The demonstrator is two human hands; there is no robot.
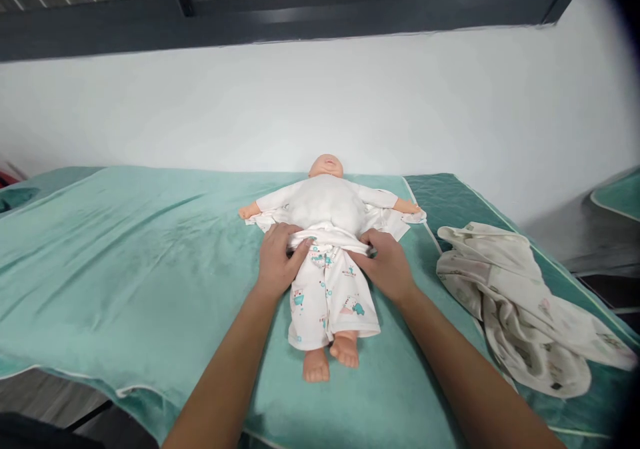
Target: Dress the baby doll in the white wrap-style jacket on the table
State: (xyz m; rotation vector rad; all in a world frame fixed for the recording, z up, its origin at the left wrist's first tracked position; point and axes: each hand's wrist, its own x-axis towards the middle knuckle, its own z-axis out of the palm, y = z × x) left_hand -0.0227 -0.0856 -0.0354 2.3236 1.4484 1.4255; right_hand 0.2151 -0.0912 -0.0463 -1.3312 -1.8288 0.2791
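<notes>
A wide teal terry-cloth blanket covers the flat padded surface and fills most of the view from nine o'clock through to four o'clock. At three o'clock on it lies a crumpled cream printed cotton wrap, well apart from the hands.

In the middle lies a pale plastic baby doll on its back, head toward twelve o'clock and bare feet toward six o'clock, both arms spread out to nine and three o'clock. It wears a plain white long-sleeved top, and under its shoulders an open white garment spreads flat on the blanket.

Over its legs are white cotton baby trousers with small teal animal prints, the waistband bunched at the doll's belly.

The left hand lies at the nine o'clock side of the waistband, fingers curled and pinching the bunched fabric. The right hand lies at the three o'clock side, fingers likewise closed on the waistband edge at the doll's hip.
</notes>
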